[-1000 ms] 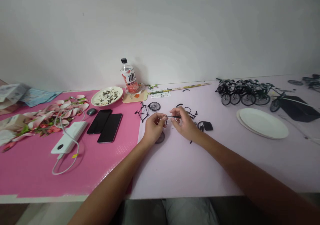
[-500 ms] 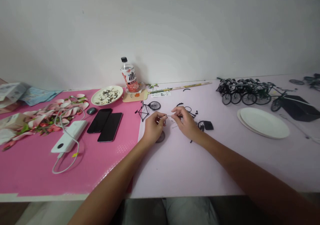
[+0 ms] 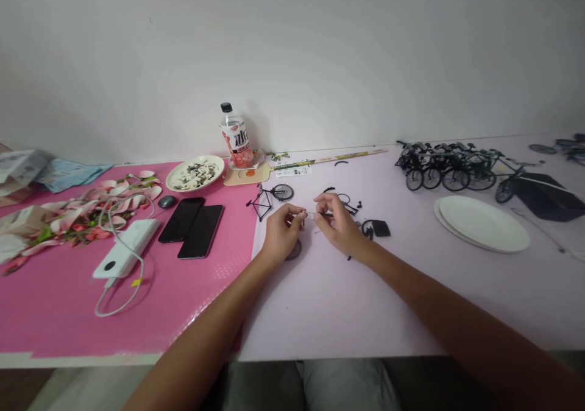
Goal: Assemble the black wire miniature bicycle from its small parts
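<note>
My left hand (image 3: pixel 282 233) is closed in a pinch on a small thin part (image 3: pixel 311 214), too fine to name, that spans the gap between my fingertips. On its other side, my right hand (image 3: pixel 339 223) has thumb and forefinger closed around the same spot; what they grip is mostly hidden. A dark miniature wheel (image 3: pixel 295 251) lies partly under my left hand. Behind that hand rests a black miniature bicycle frame (image 3: pixel 261 204) with one wheel (image 3: pixel 282 192) at its end. Beside my right hand are small black bicycle parts (image 3: pixel 350 204) and a black square piece (image 3: pixel 381 228).
Several miniature bicycles (image 3: pixel 452 167) stand in a row at the back right, near stacked white plates (image 3: pixel 487 223) and a black box (image 3: pixel 548 196). Leftward are two phones (image 3: pixel 201 231), a white power bank (image 3: pixel 125 249), petals (image 3: pixel 98 207), a bowl (image 3: pixel 195 174) and a bottle (image 3: pixel 237 140).
My right fingertips have shifted slightly, and the thin part between the hands now looks lighter. My left hand has stayed in place.
</note>
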`<state>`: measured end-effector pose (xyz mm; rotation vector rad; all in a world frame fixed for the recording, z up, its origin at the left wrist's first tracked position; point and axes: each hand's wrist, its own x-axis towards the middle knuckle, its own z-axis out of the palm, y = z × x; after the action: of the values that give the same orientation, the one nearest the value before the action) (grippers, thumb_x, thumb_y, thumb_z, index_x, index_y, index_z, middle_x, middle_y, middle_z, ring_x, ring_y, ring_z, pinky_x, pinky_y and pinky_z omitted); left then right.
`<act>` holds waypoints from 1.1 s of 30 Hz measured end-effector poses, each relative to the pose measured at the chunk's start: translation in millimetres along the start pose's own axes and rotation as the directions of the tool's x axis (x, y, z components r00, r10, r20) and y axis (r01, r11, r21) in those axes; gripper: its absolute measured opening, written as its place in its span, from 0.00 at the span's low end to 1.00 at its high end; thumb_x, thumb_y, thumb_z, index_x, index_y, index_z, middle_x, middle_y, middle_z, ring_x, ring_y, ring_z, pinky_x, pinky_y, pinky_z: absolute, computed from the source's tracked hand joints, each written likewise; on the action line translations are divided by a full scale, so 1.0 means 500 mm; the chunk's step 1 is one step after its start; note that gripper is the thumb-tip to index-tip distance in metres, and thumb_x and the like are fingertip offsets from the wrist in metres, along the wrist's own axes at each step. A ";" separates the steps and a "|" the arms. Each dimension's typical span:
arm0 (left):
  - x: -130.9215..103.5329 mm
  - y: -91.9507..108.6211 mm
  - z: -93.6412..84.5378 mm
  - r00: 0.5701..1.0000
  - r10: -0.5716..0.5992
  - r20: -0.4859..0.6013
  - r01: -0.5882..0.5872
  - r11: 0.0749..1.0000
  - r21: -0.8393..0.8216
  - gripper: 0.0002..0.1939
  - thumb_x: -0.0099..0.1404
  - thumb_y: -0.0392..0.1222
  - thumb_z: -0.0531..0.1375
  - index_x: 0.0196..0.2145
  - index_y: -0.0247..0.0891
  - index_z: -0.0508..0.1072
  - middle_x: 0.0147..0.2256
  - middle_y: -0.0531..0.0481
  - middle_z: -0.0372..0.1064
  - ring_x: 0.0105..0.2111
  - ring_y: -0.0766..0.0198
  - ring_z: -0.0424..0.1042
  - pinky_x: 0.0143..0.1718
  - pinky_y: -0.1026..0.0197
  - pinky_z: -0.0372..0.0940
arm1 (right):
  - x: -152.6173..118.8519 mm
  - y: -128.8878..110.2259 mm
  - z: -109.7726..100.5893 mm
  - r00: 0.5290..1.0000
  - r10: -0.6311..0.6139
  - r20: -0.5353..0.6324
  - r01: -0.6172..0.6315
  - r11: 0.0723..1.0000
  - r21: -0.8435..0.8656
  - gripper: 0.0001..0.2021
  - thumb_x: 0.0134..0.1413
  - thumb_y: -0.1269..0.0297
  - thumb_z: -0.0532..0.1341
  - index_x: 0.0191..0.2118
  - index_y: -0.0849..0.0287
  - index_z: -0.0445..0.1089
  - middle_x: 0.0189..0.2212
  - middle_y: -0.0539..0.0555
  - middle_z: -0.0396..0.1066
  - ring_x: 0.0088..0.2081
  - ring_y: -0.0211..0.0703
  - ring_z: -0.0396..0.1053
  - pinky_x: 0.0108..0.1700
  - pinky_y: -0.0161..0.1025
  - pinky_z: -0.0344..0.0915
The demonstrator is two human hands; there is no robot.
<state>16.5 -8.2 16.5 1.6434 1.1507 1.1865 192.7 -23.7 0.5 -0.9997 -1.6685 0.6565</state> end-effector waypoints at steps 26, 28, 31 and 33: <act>0.014 -0.030 -0.003 1.000 -0.001 0.022 0.001 1.000 0.021 0.05 0.65 0.42 0.62 0.35 0.38 0.76 0.35 0.49 0.78 0.25 0.66 0.72 0.32 0.62 0.67 | 0.029 -0.002 -0.057 0.986 0.120 -0.118 -0.152 0.937 -0.315 0.15 0.70 0.50 0.59 0.43 0.55 0.75 0.29 0.52 0.73 0.31 0.45 0.71 0.34 0.41 0.65; 0.014 -0.030 -0.003 1.000 0.002 0.023 -0.002 1.000 0.016 0.05 0.65 0.42 0.62 0.35 0.38 0.76 0.35 0.49 0.78 0.25 0.66 0.72 0.32 0.62 0.67 | 0.035 0.010 -0.070 0.991 0.128 0.027 -0.105 0.902 -0.419 0.11 0.68 0.54 0.61 0.42 0.53 0.77 0.36 0.54 0.78 0.36 0.48 0.74 0.39 0.43 0.67; 0.014 -0.029 -0.003 1.000 0.004 0.016 -0.004 1.000 0.010 0.05 0.66 0.42 0.62 0.35 0.38 0.76 0.36 0.49 0.78 0.26 0.67 0.72 0.33 0.62 0.67 | 0.042 0.029 -0.092 0.950 0.174 0.260 -0.022 0.868 -0.497 0.07 0.66 0.61 0.62 0.41 0.51 0.79 0.42 0.54 0.80 0.43 0.51 0.76 0.43 0.45 0.68; 0.013 -0.028 -0.003 1.000 0.007 0.010 -0.007 1.000 0.008 0.05 0.66 0.41 0.62 0.35 0.38 0.75 0.36 0.49 0.78 0.26 0.67 0.72 0.32 0.62 0.67 | 0.044 0.037 -0.102 0.933 0.183 0.311 -0.004 0.867 -0.499 0.08 0.65 0.64 0.62 0.42 0.49 0.80 0.44 0.53 0.81 0.46 0.52 0.75 0.46 0.46 0.69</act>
<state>13.2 2.2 5.2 1.6590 1.1451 1.1783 244.1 2.1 12.2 -1.3959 -2.1803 0.4977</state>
